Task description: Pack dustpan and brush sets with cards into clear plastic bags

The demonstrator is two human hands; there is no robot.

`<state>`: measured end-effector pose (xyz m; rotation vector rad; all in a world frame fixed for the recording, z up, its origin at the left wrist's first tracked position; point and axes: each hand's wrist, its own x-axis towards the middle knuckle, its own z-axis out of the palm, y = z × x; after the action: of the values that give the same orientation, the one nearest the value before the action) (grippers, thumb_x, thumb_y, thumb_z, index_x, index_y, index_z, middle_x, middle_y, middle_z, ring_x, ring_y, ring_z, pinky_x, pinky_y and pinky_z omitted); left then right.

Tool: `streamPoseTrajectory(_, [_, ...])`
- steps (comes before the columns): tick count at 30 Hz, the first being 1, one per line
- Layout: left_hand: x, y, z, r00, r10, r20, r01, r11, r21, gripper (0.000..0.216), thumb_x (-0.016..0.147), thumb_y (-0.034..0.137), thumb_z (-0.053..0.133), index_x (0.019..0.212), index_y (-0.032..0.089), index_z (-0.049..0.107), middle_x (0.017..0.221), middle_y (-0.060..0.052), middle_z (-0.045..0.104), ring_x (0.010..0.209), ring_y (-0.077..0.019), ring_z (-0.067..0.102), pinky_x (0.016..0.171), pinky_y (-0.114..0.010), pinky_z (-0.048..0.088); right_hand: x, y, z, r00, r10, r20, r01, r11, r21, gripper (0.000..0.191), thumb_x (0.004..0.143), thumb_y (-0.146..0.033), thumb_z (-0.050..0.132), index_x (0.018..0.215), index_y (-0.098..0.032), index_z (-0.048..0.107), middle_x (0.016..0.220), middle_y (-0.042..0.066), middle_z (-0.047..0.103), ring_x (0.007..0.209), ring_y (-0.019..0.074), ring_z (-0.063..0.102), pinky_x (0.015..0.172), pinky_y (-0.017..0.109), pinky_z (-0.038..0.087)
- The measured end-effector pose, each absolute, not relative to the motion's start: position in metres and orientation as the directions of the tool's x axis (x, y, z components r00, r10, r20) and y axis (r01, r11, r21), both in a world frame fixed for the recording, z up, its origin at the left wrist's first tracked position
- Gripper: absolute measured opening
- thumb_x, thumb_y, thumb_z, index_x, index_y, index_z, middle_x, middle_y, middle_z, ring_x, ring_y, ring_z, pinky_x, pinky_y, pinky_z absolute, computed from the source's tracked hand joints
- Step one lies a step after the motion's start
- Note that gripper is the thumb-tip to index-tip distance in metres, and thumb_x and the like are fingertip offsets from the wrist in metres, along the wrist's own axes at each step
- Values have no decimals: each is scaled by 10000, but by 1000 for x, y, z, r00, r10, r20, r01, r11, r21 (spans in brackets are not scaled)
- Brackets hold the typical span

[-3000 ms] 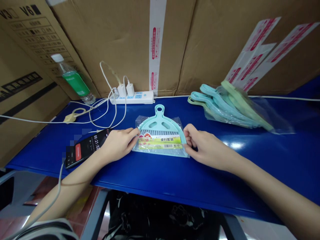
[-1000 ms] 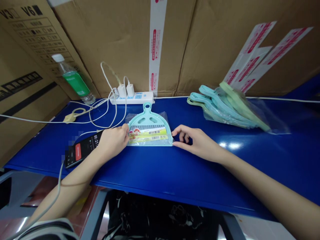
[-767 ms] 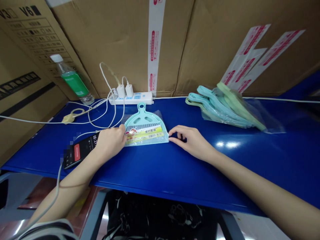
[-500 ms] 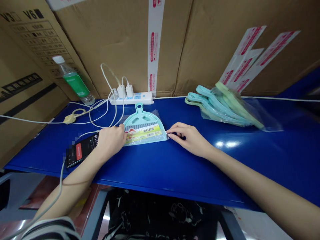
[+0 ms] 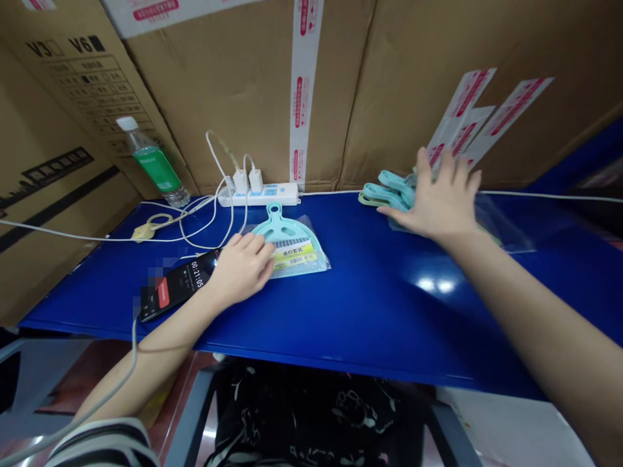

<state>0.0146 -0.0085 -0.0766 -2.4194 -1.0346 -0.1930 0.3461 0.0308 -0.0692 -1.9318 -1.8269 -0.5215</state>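
Note:
A bagged light-blue mini dustpan set [image 5: 292,241] with a green label lies on the blue table [image 5: 360,305] near the middle. My left hand [image 5: 242,266] rests flat on the bag's left part, fingers stretched out. Far to the right, my right hand [image 5: 438,198] is spread wide over a pile of blue and green dustpans in a clear bag [image 5: 389,188] by the cardboard wall, touching or just above it.
A phone [image 5: 178,288] with a running timer lies left of my left hand, on a white cable. A power strip [image 5: 257,192] with chargers, tangled cables and a water bottle [image 5: 154,162] stand at the back left. Cardboard boxes [image 5: 233,84] wall the rear.
My right hand left the bagged set's right edge and reached right to the dustpan pile. My left hand slid onto the bag and flattened. The set has shifted slightly left.

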Motion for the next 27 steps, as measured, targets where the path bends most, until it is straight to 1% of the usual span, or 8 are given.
streamPoseTrajectory(3, [18, -10, -82, 786, 583, 203, 616, -715, -331, 253, 952, 302, 432, 1004, 139, 619, 871, -88, 641, 787, -216, 636, 698, -324, 510, 355, 50, -77, 25, 868, 496, 998, 4, -59, 999, 711, -632, 708, 1472, -128, 300, 1367, 320, 418, 1138, 523, 463, 845, 638, 401])
streamPoseTrajectory(6, [19, -11, -85, 792, 605, 76, 595, -740, -313, 279, 976, 278, 382, 1127, 157, 583, 944, -95, 625, 791, -211, 639, 667, -317, 520, 356, 63, -84, -35, 893, 448, 999, 43, -8, 881, 694, -522, 779, 1416, -163, 424, 1300, 318, 481, 1072, 512, 499, 763, 575, 427])
streamPoseTrajectory(9, [21, -11, -84, 772, 636, -3, 605, -735, -308, 316, 991, 273, 334, 1197, 179, 554, 976, -105, 610, 779, -215, 644, 627, -317, 523, 351, 70, -89, -66, 882, 467, 998, 62, 23, 745, 704, -455, 794, 1330, -165, 514, 1258, 298, 514, 1070, 499, 493, 765, 569, 408])
streamPoseTrajectory(13, [23, -13, -83, 707, 706, -39, 669, -685, -290, 331, 985, 280, 352, 1244, 168, 525, 1051, -132, 593, 755, -223, 655, 594, -323, 525, 343, 77, -93, -45, 865, 499, 999, 51, 2, 622, 745, -460, 758, 1240, -146, 550, 1266, 269, 516, 1129, 504, 452, 804, 591, 381])
streamPoseTrajectory(16, [24, -14, -83, 686, 725, -57, 688, -672, -273, 342, 985, 289, 344, 1253, 163, 515, 1069, -140, 585, 755, -226, 658, 599, -327, 527, 339, 81, -95, -26, 867, 497, 999, 42, -20, 514, 786, -379, 721, 1193, -106, 565, 1296, 299, 493, 1161, 513, 431, 827, 594, 359])
streamPoseTrajectory(20, [24, -13, -83, 670, 739, -63, 704, -661, -260, 355, 987, 299, 329, 1264, 164, 505, 1051, -138, 587, 785, -238, 663, 624, -333, 530, 340, 83, -97, -51, 859, 510, 996, 81, -36, 422, 804, -291, 681, 1173, -118, 569, 1285, 286, 518, 1180, 489, 433, 846, 579, 352])
streamPoseTrajectory(24, [24, -11, -81, 619, 781, -78, 740, -614, -276, 366, 991, 313, 342, 1286, 156, 492, 1080, -148, 585, 816, -255, 671, 632, -335, 532, 342, 82, -97, -81, 845, 528, 993, 114, -30, 377, 785, -298, 697, 1109, -139, 589, 1236, 281, 551, 1158, 485, 451, 818, 548, 376])
streamPoseTrajectory(27, [24, -11, -80, 583, 807, -94, 762, -583, -282, 365, 994, 308, 347, 1299, 160, 482, 1106, -154, 584, 848, -261, 674, 642, -329, 534, 343, 79, -95, -117, 850, 514, 992, 126, 16, 350, 782, -274, 692, 1086, -135, 590, 1207, 287, 566, 1118, 485, 481, 777, 518, 402])
